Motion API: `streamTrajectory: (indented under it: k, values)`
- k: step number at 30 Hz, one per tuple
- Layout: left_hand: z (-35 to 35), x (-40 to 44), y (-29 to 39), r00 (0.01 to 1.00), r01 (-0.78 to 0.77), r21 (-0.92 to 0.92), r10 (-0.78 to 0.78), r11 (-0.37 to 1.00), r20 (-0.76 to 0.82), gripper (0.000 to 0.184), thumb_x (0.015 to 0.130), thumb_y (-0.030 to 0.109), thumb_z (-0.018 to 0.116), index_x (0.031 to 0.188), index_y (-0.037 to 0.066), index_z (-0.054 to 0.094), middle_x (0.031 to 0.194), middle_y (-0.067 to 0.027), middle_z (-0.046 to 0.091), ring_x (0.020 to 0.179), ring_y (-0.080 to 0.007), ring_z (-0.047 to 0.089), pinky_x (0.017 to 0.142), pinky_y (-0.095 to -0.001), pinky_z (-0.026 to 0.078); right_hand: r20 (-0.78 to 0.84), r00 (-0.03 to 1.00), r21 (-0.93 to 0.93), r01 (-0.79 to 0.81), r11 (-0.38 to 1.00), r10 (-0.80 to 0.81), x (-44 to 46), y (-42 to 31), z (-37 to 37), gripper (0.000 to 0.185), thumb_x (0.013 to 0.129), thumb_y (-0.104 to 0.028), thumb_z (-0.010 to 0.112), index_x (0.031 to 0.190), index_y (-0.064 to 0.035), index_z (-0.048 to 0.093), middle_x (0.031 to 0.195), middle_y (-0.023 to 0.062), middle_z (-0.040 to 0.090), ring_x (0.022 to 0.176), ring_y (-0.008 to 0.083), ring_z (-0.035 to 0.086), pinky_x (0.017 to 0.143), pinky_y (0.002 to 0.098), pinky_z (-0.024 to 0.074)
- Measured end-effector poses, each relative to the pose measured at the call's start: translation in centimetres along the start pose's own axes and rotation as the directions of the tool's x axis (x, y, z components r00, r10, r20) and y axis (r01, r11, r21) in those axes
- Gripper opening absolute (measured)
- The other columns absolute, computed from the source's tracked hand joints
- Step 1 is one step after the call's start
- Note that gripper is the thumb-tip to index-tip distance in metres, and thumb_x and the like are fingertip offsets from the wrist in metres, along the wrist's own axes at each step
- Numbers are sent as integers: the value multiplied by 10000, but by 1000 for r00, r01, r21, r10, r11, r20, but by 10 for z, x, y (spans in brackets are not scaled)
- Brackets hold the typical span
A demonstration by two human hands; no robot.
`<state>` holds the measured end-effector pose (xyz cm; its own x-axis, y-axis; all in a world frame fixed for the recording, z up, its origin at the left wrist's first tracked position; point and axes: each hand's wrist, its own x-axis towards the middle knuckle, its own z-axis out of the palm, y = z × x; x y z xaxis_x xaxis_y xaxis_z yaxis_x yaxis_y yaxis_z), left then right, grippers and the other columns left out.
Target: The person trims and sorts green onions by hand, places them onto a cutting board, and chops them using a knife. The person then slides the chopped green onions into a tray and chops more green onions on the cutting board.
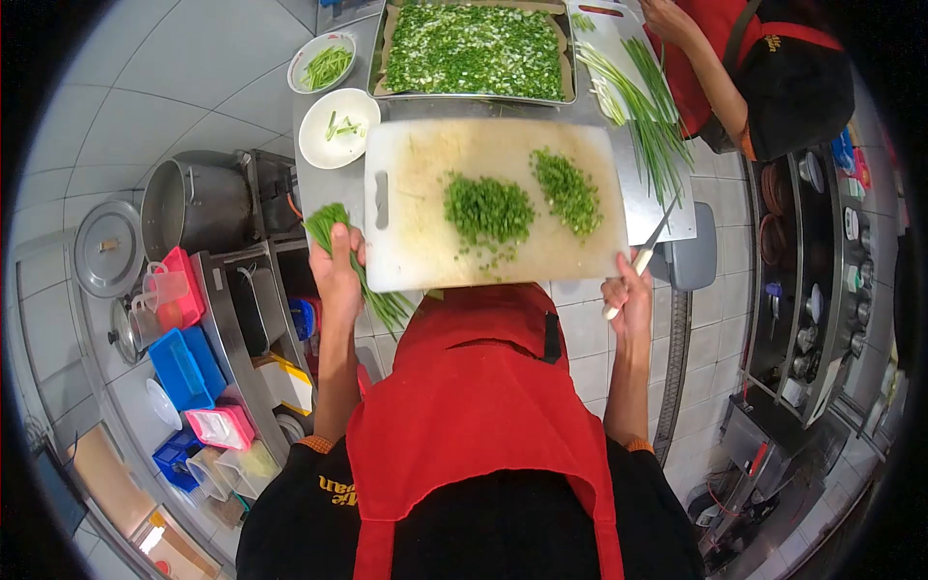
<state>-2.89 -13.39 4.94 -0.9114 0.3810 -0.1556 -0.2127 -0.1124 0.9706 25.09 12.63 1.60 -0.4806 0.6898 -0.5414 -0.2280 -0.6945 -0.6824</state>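
A white cutting board [406, 242] spans the space between my hands, with two piles of chopped spring onion [488, 211] on it. My left hand [338, 275] is closed around a bunch of long spring onion greens [385, 302] at the board's left edge. In my right hand [630, 295] is a knife [642, 259] with a pale handle, its blade pointing up and away. That hand is at the board's lower right corner; whether its fingers also grip the board is hard to tell.
Beyond the board stands a metal tray [474, 97] full of chopped spring onion. Two white bowls [319, 164] [296, 79] sit left of it. Whole spring onions [650, 126] lie at right, near a co-worker's arm [710, 82]. A large pot [193, 208] stands at left.
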Motion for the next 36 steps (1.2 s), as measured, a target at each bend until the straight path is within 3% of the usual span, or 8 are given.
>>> streamTrajectory:
  k: [5,8,11,18,25,28,33,36]
  values:
    - [40,74,56,958,-256,389,285,885,-19,147,1013,160,490,1001,29,556,774,13,526,604,-66,455,542,-242,388,106,988,-226,137,964,-115,38,-68,84,176,917,-114,661,999,-113,505,581,-86,394,395,19,293,369,192,238]
    - [54,148,71,910,-406,499,390,765,142,209,1006,228,530,945,32,569,738,24,523,583,-63,447,506,-227,350,189,978,-321,147,936,-89,79,-105,132,139,918,-110,630,993,-58,526,626,0,513,412,36,338,373,206,265]
    - [59,228,77,964,-267,816,155,513,218,255,987,244,554,943,-2,604,734,-12,566,616,-91,492,535,-257,401,148,989,-344,50,938,1,131,-115,163,143,924,-71,570,1040,6,537,683,90,601,430,59,375,381,224,314]
    - [74,229,79,963,-260,850,191,457,191,349,949,273,591,1036,-63,631,868,-204,686,786,-280,652,770,-419,491,83,996,-344,63,937,-37,120,-109,171,178,930,-66,512,1060,52,537,669,136,603,428,90,423,380,260,364]
    - [54,226,66,931,-344,834,272,432,244,309,940,233,589,1074,-42,633,956,-229,687,895,-313,666,814,-406,486,113,992,-395,99,913,-58,124,-101,156,170,927,-134,549,977,25,582,640,121,596,408,118,434,382,297,364]
    - [53,198,72,899,-412,763,362,499,248,317,948,229,572,1016,-81,569,931,-334,635,932,-516,605,784,-502,476,126,992,-392,49,919,1,91,-92,135,170,936,-162,559,946,6,582,656,115,605,420,107,439,377,292,362]
    - [56,95,82,921,-366,748,333,554,205,221,977,136,539,1079,-60,547,908,-286,655,875,-477,633,714,-465,491,54,997,-386,-35,922,60,27,-68,93,252,939,-156,626,1116,-13,520,840,15,563,448,39,366,349,199,283]
    - [42,45,59,953,-296,723,239,624,184,171,974,80,533,1074,-59,545,838,-247,655,770,-355,679,665,-396,491,44,995,-331,-74,941,94,-5,-49,60,271,940,-134,631,1156,-6,530,774,-28,509,446,32,354,350,202,290]
